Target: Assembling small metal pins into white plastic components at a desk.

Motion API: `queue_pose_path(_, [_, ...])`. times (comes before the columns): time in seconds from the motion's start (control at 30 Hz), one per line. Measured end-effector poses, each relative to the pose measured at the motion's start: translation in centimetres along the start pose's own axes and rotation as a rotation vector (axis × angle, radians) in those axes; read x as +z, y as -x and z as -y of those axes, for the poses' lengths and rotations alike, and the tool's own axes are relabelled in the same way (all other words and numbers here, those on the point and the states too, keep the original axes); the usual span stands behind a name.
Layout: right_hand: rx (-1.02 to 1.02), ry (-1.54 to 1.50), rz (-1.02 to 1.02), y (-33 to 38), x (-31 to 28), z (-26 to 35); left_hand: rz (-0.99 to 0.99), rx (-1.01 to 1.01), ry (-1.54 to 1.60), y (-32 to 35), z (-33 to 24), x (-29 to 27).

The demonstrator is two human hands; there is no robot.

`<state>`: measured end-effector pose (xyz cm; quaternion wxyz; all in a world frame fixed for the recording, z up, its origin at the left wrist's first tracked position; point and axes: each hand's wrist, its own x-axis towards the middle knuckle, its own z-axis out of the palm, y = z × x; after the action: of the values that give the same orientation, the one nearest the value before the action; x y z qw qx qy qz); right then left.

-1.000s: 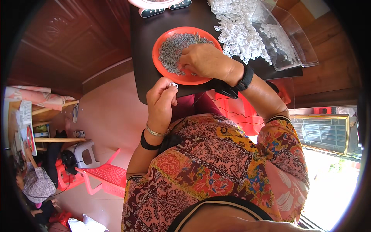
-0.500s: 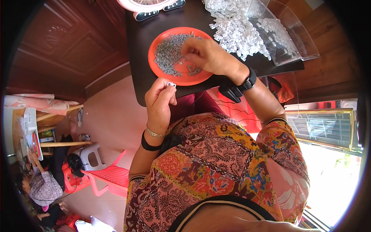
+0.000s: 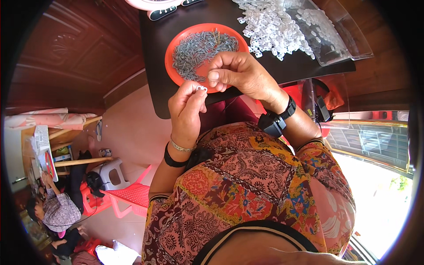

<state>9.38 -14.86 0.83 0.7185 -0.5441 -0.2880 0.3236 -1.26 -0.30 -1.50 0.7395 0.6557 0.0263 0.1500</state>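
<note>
Between the thumb and fingers of my left hand (image 3: 186, 106) is a small white plastic piece (image 3: 202, 88) with holes in it. My right hand (image 3: 247, 77) is closed in a pinch just to its right, over the near edge of an orange-red plate (image 3: 169, 70). What the right fingertips hold, if anything, is too small to make out. Heaped on the plate are many small grey screw-like pieces (image 3: 192, 51). At the right of the dark table lies a pile of similar white plastic pieces (image 3: 276, 35).
A clear plastic bin (image 3: 355, 48) lies tipped beside the white pile. A pink object with shoe-shaped feet (image 3: 162, 13) stands at the far left of the table (image 3: 154, 88). Red chair (image 3: 132, 193) and grey stool (image 3: 114, 173) are on the floor, left; another person (image 3: 57, 212) sits beyond.
My right hand has come back from the grey pieces toward my left hand, its fingers pinched. The left hand still holds the white piece. The whole view has shifted slightly.
</note>
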Motion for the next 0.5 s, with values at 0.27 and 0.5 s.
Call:
queue_pose_path(0.27, [-0.053, 0.143, 0.054, 0.31, 0.65, -0.86, 0.036, -0.022, -0.025, 0.17, -0.31, 0.34])
queue_pose_path(0.5, [-0.053, 0.137, 0.045, 0.24, 0.64, -0.99, 0.035, -0.052, -0.067, 0.29, -0.49, 0.33])
